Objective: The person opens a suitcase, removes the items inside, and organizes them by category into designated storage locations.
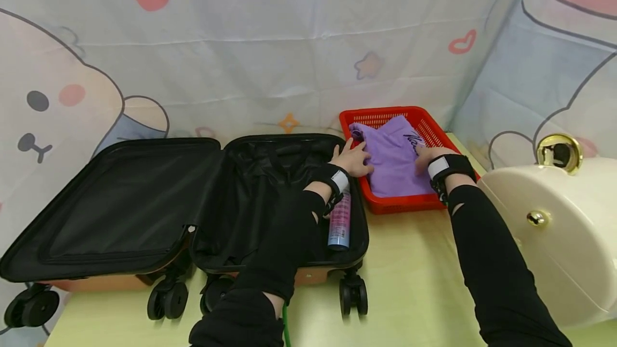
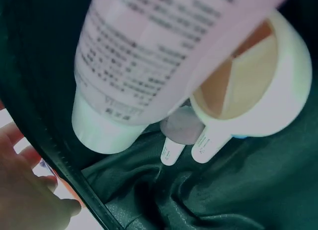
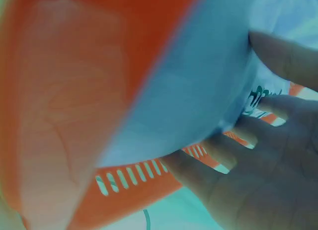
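Note:
A folded purple garment (image 1: 392, 159) with dark lettering lies in the red basket (image 1: 409, 203). My left hand (image 1: 353, 159) reaches over the suitcase's right edge, its fingers spread at the garment's left side. In the left wrist view, that hand (image 2: 30, 185) shows beyond the suitcase rim with nothing in its fingers. My right hand (image 1: 434, 157) touches the garment's right side. Seen from the right wrist, the thumb and fingers of the right hand (image 3: 263, 165) lie loosely along the cloth (image 3: 194, 91).
An open black-lined suitcase (image 1: 130, 202) stands left of the basket. Inside its right half are a pink-and-blue bottle (image 1: 340, 221) and a white handled cup (image 2: 293, 91). A cream rounded case (image 1: 554, 229) with gold fittings stands at the right. Patterned cloth (image 1: 270, 68) hangs behind.

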A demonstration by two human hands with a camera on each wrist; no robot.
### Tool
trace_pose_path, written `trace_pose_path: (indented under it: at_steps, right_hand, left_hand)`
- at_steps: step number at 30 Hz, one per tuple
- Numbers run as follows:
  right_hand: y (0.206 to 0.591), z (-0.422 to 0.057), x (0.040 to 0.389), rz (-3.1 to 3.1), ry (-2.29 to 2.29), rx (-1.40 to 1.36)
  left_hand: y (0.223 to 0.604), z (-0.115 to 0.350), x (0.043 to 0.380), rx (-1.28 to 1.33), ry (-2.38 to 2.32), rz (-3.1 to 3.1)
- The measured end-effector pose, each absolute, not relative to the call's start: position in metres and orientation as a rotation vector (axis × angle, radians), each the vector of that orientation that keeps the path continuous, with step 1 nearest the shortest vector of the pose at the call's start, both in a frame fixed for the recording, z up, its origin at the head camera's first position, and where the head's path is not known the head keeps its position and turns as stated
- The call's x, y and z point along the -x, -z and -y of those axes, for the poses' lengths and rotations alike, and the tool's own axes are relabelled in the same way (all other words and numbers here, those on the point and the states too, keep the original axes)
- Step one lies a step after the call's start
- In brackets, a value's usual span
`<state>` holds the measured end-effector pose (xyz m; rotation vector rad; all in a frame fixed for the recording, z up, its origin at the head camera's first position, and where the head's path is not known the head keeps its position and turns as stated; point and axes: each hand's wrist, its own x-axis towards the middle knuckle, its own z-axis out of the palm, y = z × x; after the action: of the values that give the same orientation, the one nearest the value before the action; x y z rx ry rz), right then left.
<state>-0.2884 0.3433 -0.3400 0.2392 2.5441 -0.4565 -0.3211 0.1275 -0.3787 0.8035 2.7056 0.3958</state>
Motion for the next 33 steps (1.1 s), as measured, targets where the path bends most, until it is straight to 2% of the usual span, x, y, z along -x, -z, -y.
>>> trace_pose_path:
  at_steps: [5,12,18,25,33]
  right_hand:
    - [0.337,-0.334,0.265,-2.597,0.634,-0.523]
    - [0.337,-0.317,0.271,-2.63,0.301,-0.21]
    - [0.343,-0.319,0.272,-2.596,0.237,-0.181]
    - [0.345,-0.328,0.273,-2.53,0.324,-0.258]
    - [0.351,-0.333,0.285,-2.511,0.28,-0.227]
  left_hand:
    - [0.383,-0.135,0.323,-0.872,-0.242,-2.772]
    - [0.378,-0.14,0.316,-0.886,0.052,-2.834]
    - [0.378,-0.148,0.316,-0.874,0.194,-2.872]
    - [0.379,-0.162,0.322,-0.628,0.222,-2.836]
    - [0.375,-0.156,0.317,-0.652,0.188,-2.901]
